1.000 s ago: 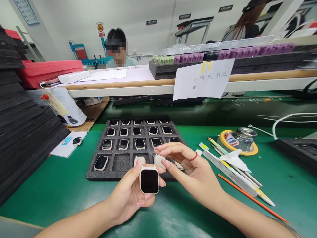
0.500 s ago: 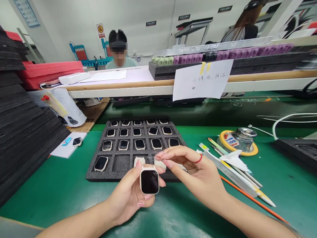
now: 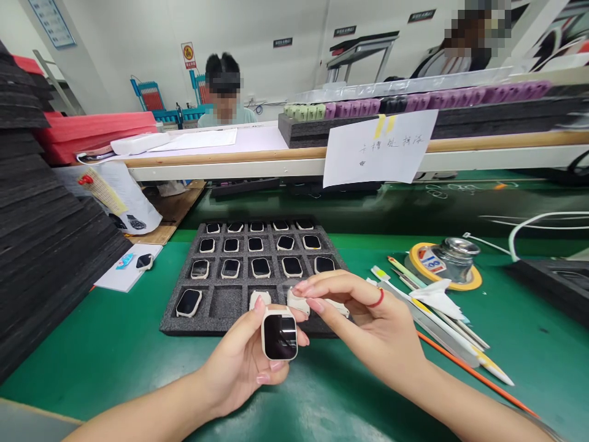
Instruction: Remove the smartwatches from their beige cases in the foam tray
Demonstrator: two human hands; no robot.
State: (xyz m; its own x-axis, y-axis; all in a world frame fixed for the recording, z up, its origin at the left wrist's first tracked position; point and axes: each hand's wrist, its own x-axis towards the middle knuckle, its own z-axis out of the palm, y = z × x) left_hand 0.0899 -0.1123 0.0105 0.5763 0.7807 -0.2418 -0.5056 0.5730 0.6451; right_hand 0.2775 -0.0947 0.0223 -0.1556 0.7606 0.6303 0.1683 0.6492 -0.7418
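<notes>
A smartwatch case [image 3: 280,336] with a black screen and cream frame, without a strap, is in my left hand [image 3: 243,353], its screen facing me. Fingers and thumb of that hand wrap its edges. My right hand [image 3: 363,313] hovers just right of the watch, above the tray's front edge. Its thumb and fingertips come close together; whatever they pinch, if anything, is too small to make out. Behind both hands lies a black foam tray [image 3: 207,325] with rows of similar watches [image 3: 230,269]. Several in the front row show pale backs, partly covered by my hands.
Right of the tray are brushes and pen-like tools [image 3: 442,331], a crumpled white tissue [image 3: 431,298] and a glass bottle in a yellow tape ring [image 3: 460,258]. Foam sheets [image 3: 50,239] are stacked left. A raised shelf [image 3: 230,169] crosses behind; a person [image 3: 224,92] sits beyond.
The watch in my left hand has tilted slightly, and a bright reflection now shows on its screen. My right hand keeps nearly the same pose. The view has shifted a little.
</notes>
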